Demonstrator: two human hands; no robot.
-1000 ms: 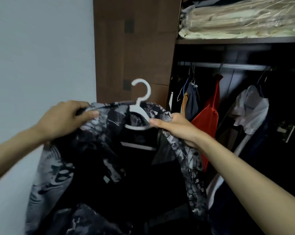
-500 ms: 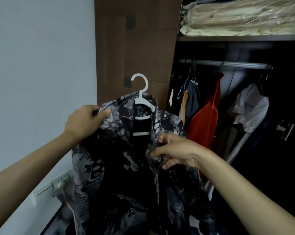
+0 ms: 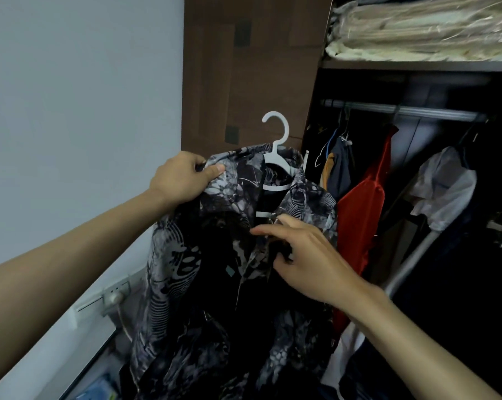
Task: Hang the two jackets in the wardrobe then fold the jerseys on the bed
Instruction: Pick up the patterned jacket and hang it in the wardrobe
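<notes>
Fingers and thumb of the left hand (image 3: 183, 180) are curled around the left shoulder of the patterned jacket (image 3: 215, 269), and this grip holds the garment up in the air in front of the brown wardrobe side panel (image 3: 252, 67). The right hand (image 3: 307, 261) is lower, at the front opening of the jacket; its fingers are spread and loosely bent, the fingertips touch the dark fabric near the placket, and I cannot tell if they pinch it. The jacket hangs on a white plastic hanger (image 3: 277, 157), whose round hook points up and opens to the left. The long axis of the jacket runs downward, collar on top and hem out of view below. The fabric looks thin and smooth, with a grey and black print like scales and lines. To the right, inside the open wardrobe, a metal rail (image 3: 403, 109) carries a red garment (image 3: 362, 209) and a white one (image 3: 443, 183). Above it a shelf (image 3: 417, 64) holds pale bedding in clear plastic (image 3: 423, 27).
</notes>
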